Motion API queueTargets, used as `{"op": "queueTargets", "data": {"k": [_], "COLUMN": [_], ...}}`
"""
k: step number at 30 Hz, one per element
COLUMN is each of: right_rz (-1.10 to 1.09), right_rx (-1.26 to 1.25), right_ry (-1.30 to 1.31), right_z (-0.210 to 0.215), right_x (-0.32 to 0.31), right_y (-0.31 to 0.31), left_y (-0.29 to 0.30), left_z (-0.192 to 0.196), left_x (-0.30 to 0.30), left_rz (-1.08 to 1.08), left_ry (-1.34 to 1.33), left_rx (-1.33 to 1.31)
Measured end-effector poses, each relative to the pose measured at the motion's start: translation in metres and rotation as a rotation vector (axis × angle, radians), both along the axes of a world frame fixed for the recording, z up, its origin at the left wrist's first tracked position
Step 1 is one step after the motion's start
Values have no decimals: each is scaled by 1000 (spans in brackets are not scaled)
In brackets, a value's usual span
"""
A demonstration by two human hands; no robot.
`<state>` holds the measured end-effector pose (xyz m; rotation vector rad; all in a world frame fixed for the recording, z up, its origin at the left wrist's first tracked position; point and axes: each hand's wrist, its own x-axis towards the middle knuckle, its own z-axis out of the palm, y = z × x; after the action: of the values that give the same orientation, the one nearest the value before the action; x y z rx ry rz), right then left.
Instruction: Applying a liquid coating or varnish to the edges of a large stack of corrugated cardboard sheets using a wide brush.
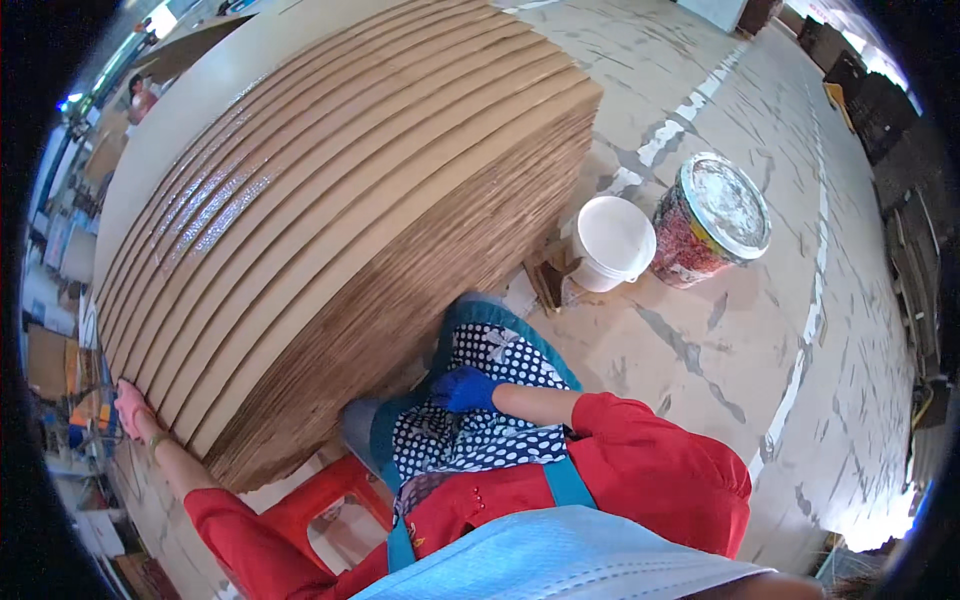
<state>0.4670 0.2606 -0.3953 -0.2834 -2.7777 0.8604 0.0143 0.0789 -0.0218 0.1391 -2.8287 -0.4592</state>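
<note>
A big stack of brown cardboard sheets [345, 160] fills the upper left, its top sheets fanned in overlapping steps. Wet-looking shiny patches lie on several strips. At the near left end of the steps, my left hand [131, 408], in a pink glove, lies against the sheet edges with its fingers stretched along them. My right hand [465, 389], in a blue glove, rests on the polka-dot apron [520, 365] over my lap. Its fingers look curled in; whether anything is inside them is hidden.
Right of the stack stand a white bucket [612, 243] and a larger paint-smeared bucket [711, 220] with a crusted pale lid. A small brown piece [548, 283] sits beside the white bucket. A red plastic stool [325, 497] is under me. Another person [141, 98] is far left.
</note>
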Motion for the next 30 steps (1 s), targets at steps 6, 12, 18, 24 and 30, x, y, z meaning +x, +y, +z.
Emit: {"op": "queueTargets", "data": {"k": [6, 12, 18, 24, 30], "right_rz": [9, 10, 4, -13, -52], "right_rx": [-117, -119, -152, -143, -183], "right_ry": [-125, -141, -275, -237, -85], "right_z": [28, 19, 15, 10, 21], "right_x": [-2, -2, -4, -3, -2], "right_y": [0, 3, 6, 5, 6], "left_y": [-28, -42, -48, -45, -45], "left_z": [-15, -28, -30, -29, -26], "left_x": [-25, -57, -63, -54, -52], "left_rz": [82, 171, 161, 157, 124], "left_ry": [87, 174, 171, 106, 104], "left_rx": [-54, -111, -105, -85, -74]}}
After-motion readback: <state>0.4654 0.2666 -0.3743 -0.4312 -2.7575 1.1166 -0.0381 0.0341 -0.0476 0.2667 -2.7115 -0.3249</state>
